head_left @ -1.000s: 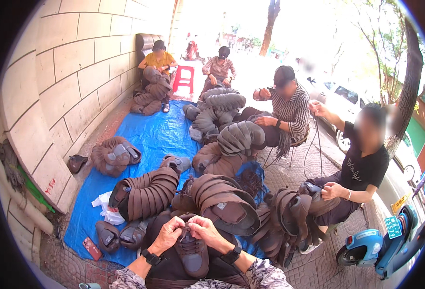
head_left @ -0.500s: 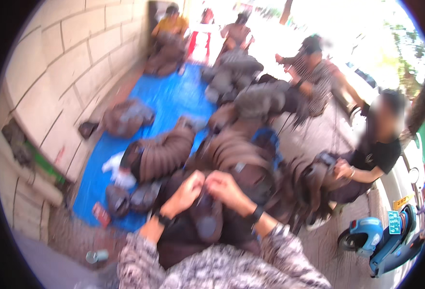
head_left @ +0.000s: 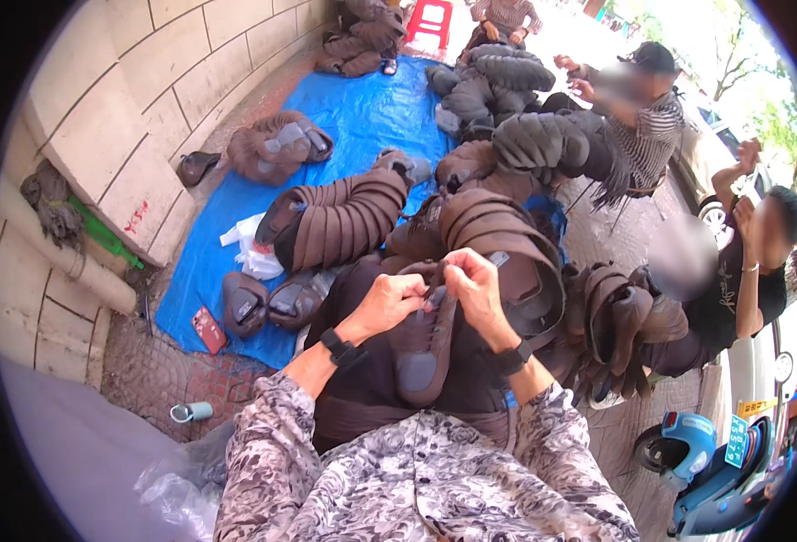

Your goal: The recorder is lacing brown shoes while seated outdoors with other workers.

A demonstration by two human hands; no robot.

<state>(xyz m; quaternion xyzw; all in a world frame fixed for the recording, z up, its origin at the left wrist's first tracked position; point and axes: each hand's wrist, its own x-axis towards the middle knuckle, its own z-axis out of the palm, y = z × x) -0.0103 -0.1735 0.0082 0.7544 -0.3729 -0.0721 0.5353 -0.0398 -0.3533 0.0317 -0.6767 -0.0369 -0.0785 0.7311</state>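
Observation:
A brown shoe upper (head_left: 422,361) with a grey toe patch rests on my lap, its toe pointing toward me. Both my hands are closed at its far end, around the lacing and opening. My left hand (head_left: 393,300) pinches the left side there, and my right hand (head_left: 476,282) pinches the right side, slightly higher. Whether a thin lace runs between the fingers is too small to tell. Just beyond my hands lies a nested row of brown uppers (head_left: 498,226). Another row (head_left: 349,217) stretches out to the left of it.
A blue tarp (head_left: 330,99) carries more bundles of uppers (head_left: 276,149), a white crumpled cloth (head_left: 252,246) and a pink phone (head_left: 209,330). A cup (head_left: 191,412) lies on the paving. Co-workers sit at right and behind; a blue scooter (head_left: 687,443) stands lower right. A wall borders the left.
The view has tilted down and steadied. My hands have moved slightly apart, still at the upper's far end. The co-worker at right has raised both hands from the uppers toward the head.

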